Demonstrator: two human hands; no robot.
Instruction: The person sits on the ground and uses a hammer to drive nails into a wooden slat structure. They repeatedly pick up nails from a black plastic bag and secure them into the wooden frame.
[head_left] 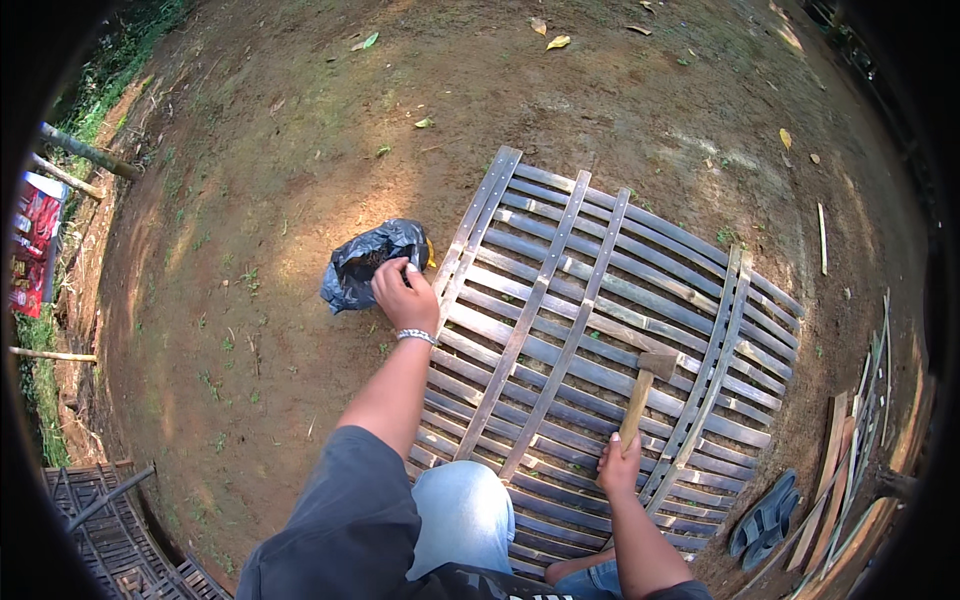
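A panel of bamboo slats lies on the ground in front of me, with nailed cross strips running over it. My right hand is wrapped round the wooden handle of a hammer, whose blocky head rests over or just above the slats. Beyond the panel's left edge sits a crumpled black plastic bag, its mouth open and dark bits inside. At that mouth is my left hand, a bracelet on its wrist and its fingers bent together. What those fingers hold, if anything, is too small to make out.
Sandals lie right of the panel, beside wooden boards and thin bamboo strips. A woven bamboo structure stands at lower left. Poles and a red printed sheet are at far left. Leaves dot the dirt.
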